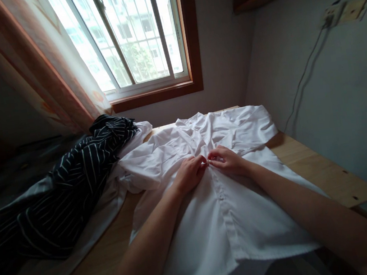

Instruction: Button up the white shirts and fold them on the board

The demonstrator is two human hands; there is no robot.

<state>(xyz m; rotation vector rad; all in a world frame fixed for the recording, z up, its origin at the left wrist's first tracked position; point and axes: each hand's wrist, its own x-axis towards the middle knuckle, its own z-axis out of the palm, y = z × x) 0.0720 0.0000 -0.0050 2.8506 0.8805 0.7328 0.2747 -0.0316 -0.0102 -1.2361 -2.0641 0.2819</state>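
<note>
A white short-sleeved shirt (196, 226) lies front side up on the wooden table, its collar toward the window and its hem toward me. Down its middle runs the button placket (223, 204). My left hand (191, 172) pinches the placket from the left, about halfway along. From the right, my right hand (225, 159) pinches the same spot, thumb and index finger together. The fingertips of both hands almost meet there. Whatever button lies between them is too small to make out. Below the hands the placket lies fairly straight, while the upper part and sleeves are wrinkled.
Black striped clothing (74, 184) lies heaped on white cloth at the left. The wooden table (316, 159) shows along the right, ending at a corner. Behind are a window (131, 35) and a curtain (31, 54). A cable (306, 65) hangs from a wall socket (332, 16).
</note>
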